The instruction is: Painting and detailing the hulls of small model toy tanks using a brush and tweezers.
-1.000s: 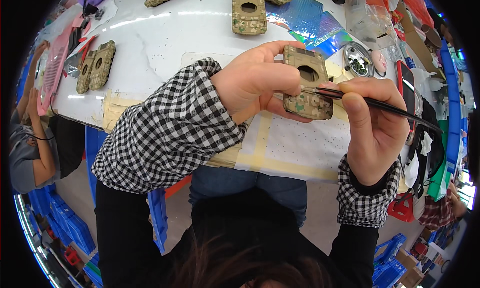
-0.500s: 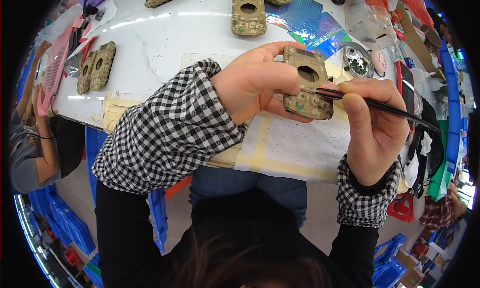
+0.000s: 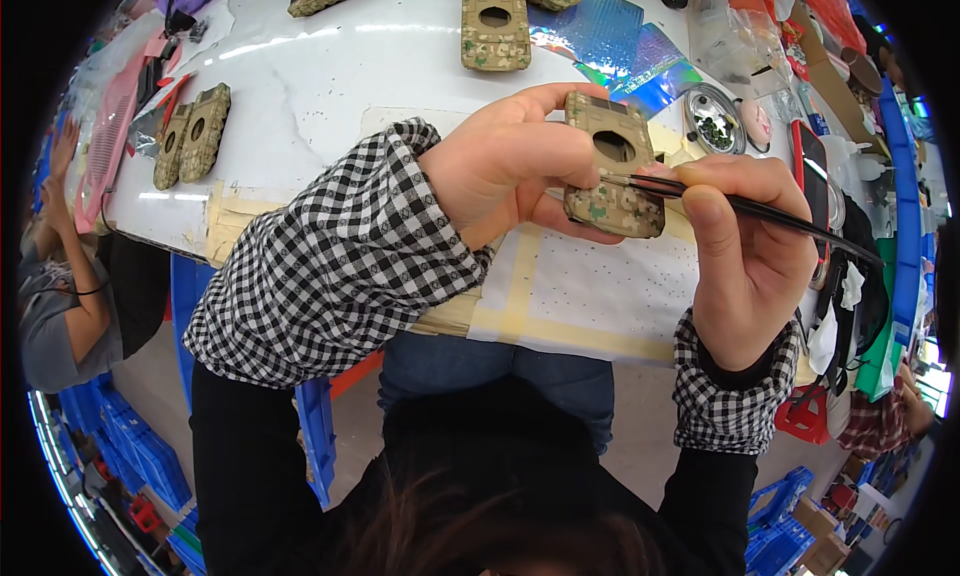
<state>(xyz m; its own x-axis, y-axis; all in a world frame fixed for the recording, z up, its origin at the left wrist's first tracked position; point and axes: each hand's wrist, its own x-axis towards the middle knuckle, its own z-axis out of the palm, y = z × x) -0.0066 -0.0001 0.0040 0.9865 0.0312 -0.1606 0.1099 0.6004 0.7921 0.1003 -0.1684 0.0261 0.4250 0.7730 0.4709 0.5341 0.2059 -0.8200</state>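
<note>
From afar I see the white table (image 3: 350, 71) across the upper frame, where, right of centre, my left hand (image 3: 520, 166) and right hand (image 3: 755, 251) have grips clamped respectively on a camouflage toy tank body (image 3: 620, 206) and black tweezers (image 3: 768, 211).

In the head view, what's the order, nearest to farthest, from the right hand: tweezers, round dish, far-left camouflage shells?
1. Tweezers: held in the right hand.
2. Round dish: just beyond the hand.
3. Camouflage shells: far left on the table.

My fingers (image 3: 550, 154) hold one camouflage hull (image 3: 628, 211) and one pair of tweezers (image 3: 760, 210), with seemingly three more hulls (image 3: 495, 46) beyond them, two leftward, and one round dish (image 3: 708, 102) rightward.
</note>
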